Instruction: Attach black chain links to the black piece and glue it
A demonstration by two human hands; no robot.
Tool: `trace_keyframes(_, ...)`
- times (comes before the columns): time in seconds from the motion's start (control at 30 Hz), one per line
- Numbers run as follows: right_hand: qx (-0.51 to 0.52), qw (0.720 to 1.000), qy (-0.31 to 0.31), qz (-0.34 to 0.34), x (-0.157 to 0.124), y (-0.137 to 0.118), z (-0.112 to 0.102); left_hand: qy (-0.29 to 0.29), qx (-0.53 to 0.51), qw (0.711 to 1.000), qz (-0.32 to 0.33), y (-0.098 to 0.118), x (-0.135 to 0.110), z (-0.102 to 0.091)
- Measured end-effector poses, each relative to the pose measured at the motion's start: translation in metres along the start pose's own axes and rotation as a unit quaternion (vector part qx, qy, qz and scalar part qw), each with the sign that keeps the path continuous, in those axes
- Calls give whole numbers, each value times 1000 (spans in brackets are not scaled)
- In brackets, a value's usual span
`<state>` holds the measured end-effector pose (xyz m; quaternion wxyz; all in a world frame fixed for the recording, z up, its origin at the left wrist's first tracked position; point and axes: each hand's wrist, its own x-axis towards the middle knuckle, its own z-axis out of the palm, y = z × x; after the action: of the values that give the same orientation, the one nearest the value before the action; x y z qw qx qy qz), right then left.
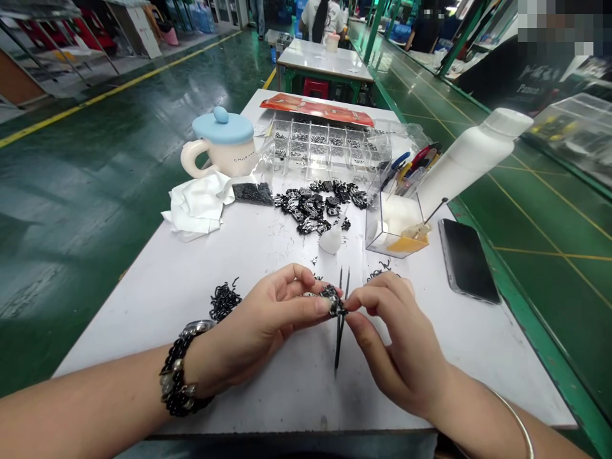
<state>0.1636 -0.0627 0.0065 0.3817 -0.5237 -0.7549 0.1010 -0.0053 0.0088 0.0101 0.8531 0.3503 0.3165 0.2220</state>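
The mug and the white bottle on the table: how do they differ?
The mug is squat, cream, with a handle and a pale blue knobbed lid; the white bottle is tall, slim and has no handle. The mug stands left of the organiser box, the bottle right of it. Both are capped.

Dark beaded bracelet (179, 382), metal watch (196, 328) on left wrist; thin bangle (519, 424) on right.

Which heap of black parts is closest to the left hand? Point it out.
The small heap right beside the left hand, on its outer side. The big heap lies farther back, by the clear organiser.
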Motion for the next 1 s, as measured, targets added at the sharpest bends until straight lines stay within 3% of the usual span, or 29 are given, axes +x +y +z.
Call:
trace_keyframes(0.17,-12,1000,2,4,0,1,1,24,31,999,24,-3,1,-3)
trace_keyframes(0.43,66,996,-19,63,3,-2,-4,23,21,999,10,-2,0,-1)
trace_keyframes(0.77,6,1000,-22,-14,5,1,-10,15,4,1000,-10,-1,1,0)
trace_keyframes(1.0,38,997,-60,-13,7,2,-17,-10,-37,999,-36,0,1,2)
